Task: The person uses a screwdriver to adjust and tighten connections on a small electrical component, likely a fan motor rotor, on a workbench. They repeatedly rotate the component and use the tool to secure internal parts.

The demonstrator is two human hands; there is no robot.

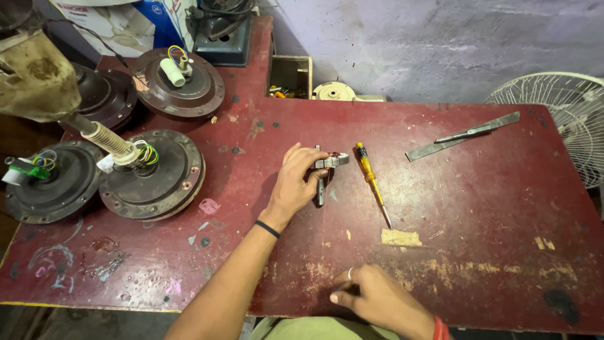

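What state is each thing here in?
Left hand: gripping the pliers.
Pliers: lying on the table, jaws shut.
Right hand: resting on the table edge, holding nothing.
Screwdriver: lying flat, untouched.
Fan motors: cover off, wires exposed.
Metal strip: lying flat.

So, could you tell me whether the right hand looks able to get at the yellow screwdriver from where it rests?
Probably yes: the right hand rests at the table's near edge, and only bare tabletop lies between it and the yellow screwdriver.
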